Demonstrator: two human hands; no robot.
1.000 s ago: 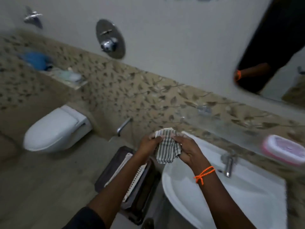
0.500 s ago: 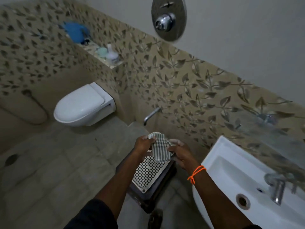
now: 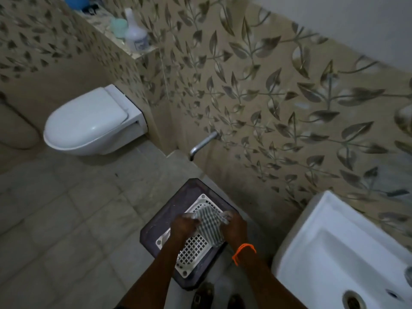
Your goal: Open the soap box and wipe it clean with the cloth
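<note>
A striped grey-and-white cloth (image 3: pixel 209 226) is held between both hands low in the middle of the view. My left hand (image 3: pixel 184 226) grips its left edge and my right hand (image 3: pixel 234 226), with an orange thread on the wrist, grips its right edge. The cloth hangs just above a white perforated tray (image 3: pixel 194 248) that lies on a dark stool (image 3: pixel 178 210). The pink soap box is out of view.
A white washbasin (image 3: pixel 330 248) stands at the lower right. A wall-hung toilet (image 3: pixel 89 123) is at the left, a metal spout (image 3: pixel 201 143) sticks out of the leaf-patterned wall, and bottles (image 3: pixel 136 34) sit on a ledge at the top. Tiled floor lies to the left.
The view has swung down and to the left, away from the mirror and the shelf with the pink soap box. Both hands have lowered the cloth over the stool's white tray.
</note>
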